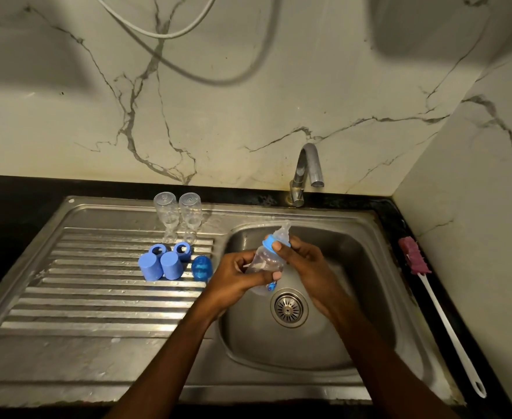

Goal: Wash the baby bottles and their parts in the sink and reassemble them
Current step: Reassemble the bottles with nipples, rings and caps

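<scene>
- The sink (354, 267) sits right of the drainboard (97, 297).
- Left hand (239, 273) wraps around the bottle (266, 261), which is tilted over the basin's far-left side. Right hand (306, 264) pinches its blue collar (274, 241).
- Looks like the collar-twisting step. Can't tell if it's going on or off.
- Two clear bottles (165, 216) stand upside down on the far drainboard, with blue caps (171, 265) just nearer. Guessing those get matched up next.

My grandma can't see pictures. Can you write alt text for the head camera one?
The left hand and right hand hold a baby bottle over a steel sink. Two clear bottles and blue caps stand on the drainboard.
</scene>
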